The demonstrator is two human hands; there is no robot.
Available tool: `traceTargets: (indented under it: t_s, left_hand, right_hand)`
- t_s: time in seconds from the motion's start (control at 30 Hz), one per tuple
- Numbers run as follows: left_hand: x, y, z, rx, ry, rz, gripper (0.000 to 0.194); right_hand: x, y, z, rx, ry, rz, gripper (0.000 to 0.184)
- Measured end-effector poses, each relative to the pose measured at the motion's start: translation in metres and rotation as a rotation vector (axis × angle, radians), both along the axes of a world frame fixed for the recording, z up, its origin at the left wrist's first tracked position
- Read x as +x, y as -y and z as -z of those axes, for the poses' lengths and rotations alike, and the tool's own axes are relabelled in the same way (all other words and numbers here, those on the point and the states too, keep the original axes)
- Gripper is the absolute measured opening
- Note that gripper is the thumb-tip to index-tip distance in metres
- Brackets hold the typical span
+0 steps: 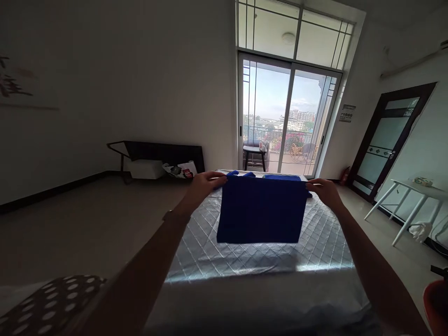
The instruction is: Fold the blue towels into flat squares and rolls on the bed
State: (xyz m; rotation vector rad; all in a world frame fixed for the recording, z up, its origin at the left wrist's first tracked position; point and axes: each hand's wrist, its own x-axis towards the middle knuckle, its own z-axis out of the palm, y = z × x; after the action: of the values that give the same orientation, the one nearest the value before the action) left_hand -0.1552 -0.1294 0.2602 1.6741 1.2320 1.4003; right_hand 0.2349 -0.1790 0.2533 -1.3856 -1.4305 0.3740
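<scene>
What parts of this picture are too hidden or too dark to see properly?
- Head view: the blue cloth, held up by the left hand and right hand, hides the bed behind it.
- More blue cloth behind: mostly covered by the held one.
- Wall notice: too small to read.
- Spotted fabric: cut off by the bottom edge.
- Red object: cut off at the right edge.

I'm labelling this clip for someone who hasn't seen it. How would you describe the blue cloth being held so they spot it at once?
Start at the bright sliding glass balcony door, then drop to the quilted silver bed in front of it. The blue cloth hangs above that bed, pinched at its top corners by the left hand and right hand. Unlike the folded blue pieces lying behind it, it is spread flat and lifted.
</scene>
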Motion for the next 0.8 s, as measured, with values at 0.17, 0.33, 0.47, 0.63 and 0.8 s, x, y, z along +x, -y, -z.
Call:
traceTargets:
  t_s: [0.17,0.33,0.47,0.63,0.8]
  left_hand:
    - [-0.007,-0.007,0.043,0.067,0.307,-0.027,0.035]
    - [-0.021,0.005,0.152,-0.225,0.238,-0.023,0.048]
    - [-0.028,0.005,0.219,-0.383,-0.122,-0.015,0.045]
    - [-0.029,0.005,0.238,-0.331,-0.298,-0.067,0.033]
    - [-0.029,0.023,0.232,-0.322,-0.387,-0.109,0.027]
  right_hand:
    - [0.007,-0.002,0.031,0.144,0.104,-0.037,0.038]
    - [0.005,0.020,0.128,0.080,0.219,-0.185,0.029]
    - [-0.001,0.030,0.199,-0.112,0.244,-0.250,0.027]
    - [0.000,0.034,0.229,-0.169,0.315,-0.220,0.025]
    - [-0.001,0.051,0.225,-0.203,0.438,-0.216,0.028]
